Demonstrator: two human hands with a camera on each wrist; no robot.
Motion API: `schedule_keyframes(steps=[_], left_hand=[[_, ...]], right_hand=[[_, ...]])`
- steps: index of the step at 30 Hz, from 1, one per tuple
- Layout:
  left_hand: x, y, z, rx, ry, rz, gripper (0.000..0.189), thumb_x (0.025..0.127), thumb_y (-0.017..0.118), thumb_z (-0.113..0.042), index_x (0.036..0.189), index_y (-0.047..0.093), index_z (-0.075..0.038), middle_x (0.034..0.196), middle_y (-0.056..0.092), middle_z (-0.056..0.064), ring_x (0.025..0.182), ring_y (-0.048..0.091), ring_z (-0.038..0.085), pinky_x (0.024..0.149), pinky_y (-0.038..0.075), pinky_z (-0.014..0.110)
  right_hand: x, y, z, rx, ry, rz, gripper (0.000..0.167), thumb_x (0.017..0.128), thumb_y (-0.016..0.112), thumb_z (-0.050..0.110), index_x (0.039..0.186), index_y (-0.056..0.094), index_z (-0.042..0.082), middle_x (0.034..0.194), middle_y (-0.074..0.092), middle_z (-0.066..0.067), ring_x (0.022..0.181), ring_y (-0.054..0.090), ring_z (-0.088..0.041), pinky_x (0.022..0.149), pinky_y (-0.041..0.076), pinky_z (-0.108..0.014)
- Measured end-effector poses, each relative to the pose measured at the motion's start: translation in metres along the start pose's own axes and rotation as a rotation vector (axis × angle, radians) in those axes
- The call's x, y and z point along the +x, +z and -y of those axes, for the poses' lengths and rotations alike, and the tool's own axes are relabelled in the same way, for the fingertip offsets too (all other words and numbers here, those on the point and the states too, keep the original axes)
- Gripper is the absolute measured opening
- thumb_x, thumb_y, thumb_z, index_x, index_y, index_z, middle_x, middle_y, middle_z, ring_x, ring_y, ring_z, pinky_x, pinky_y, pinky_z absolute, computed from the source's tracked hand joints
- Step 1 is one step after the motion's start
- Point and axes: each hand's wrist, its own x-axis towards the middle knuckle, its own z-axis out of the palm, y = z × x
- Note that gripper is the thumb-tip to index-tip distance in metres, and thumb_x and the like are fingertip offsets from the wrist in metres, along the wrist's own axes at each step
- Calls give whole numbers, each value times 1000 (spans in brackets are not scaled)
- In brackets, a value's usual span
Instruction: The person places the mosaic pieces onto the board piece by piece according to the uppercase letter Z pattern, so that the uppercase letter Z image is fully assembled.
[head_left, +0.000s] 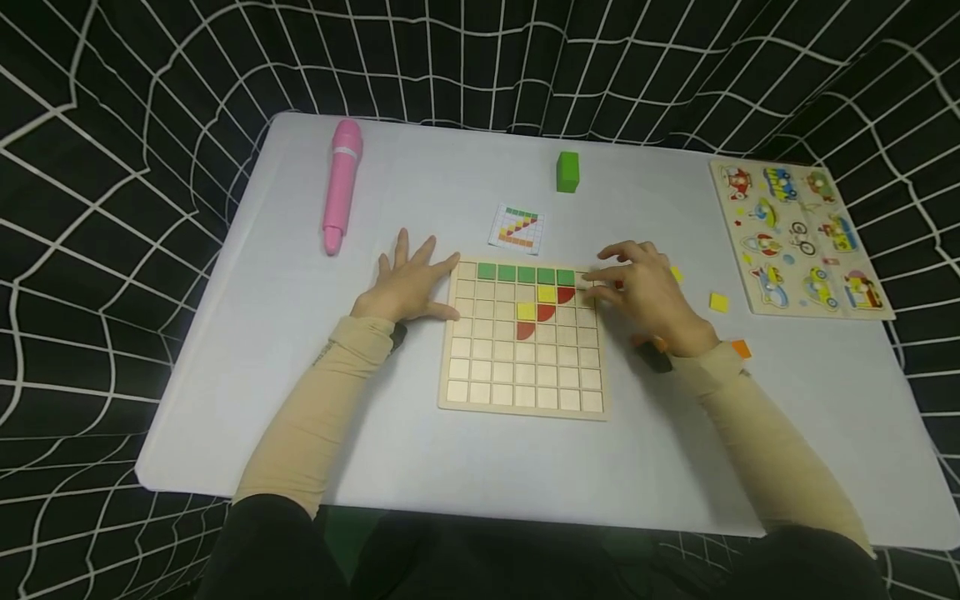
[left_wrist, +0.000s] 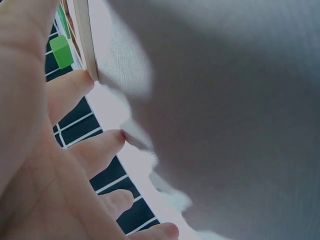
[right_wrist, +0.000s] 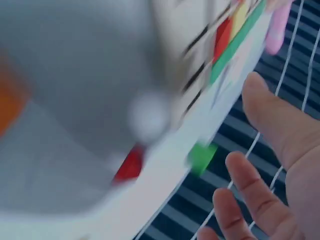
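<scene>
A wooden grid board (head_left: 536,375) lies on the white table. Along its top row run several green squares (head_left: 526,274); below them, two yellow squares (head_left: 527,312) and three red quarter-circle tiles (head_left: 527,331) step diagonally. With fingers spread, my left hand (head_left: 405,287) has its thumb and index fingertip at the board's left edge; one fingertip meets the board corner in the left wrist view. My right hand (head_left: 641,287) hovers at the upper right edge, thumb and index finger apart, with nothing between them. Just above the board sits a printed pattern card (head_left: 517,229).
Around the right hand lie a yellow tile (head_left: 718,302), an orange tile (head_left: 741,348) and a red tile (right_wrist: 130,165). Behind stand a green block (head_left: 567,172) and, farther left, a pink microphone-shaped stick (head_left: 343,183). A picture puzzle board (head_left: 798,260) occupies the right side.
</scene>
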Motion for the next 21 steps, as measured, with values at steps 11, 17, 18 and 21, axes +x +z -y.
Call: schedule_keyframes(steps=[11,17,18,21], left_hand=[[0,1,0,-30,-6,-5,100,86,77,-53,166,24,-27,176,-3,15,156,-27,49,124,-2,76],[1,1,1,-40,-6,-7,100,86,78,-53,165,24,-27,176,-3,15,156,-28,48,125,-3,75],[1,1,1,-40,-5,-7,100,86,78,-53,166,24,-27,176,-3,15,156,-27,48,125,-3,75],[1,2,1,-36,-5,-7,100,85,77,-54,166,24,-27,176,-4,15,156,-27,48,125,-3,76]], right_hand=[[-25,-20,-73,-104,521,31,38,94,75,28,118,74,-2,140,54,-33,125,42,-57,99,34,-67],[-28,-17,-82,-118,587,49,42,92,77,32,112,75,-5,139,55,-38,123,44,-63,100,35,-70],[-28,-16,-82,-109,592,47,42,92,76,31,113,75,-6,139,55,-38,123,44,-63,100,34,-70],[-27,-15,-83,-83,609,47,42,93,75,29,115,73,-8,139,54,-40,124,43,-63,100,33,-71]])
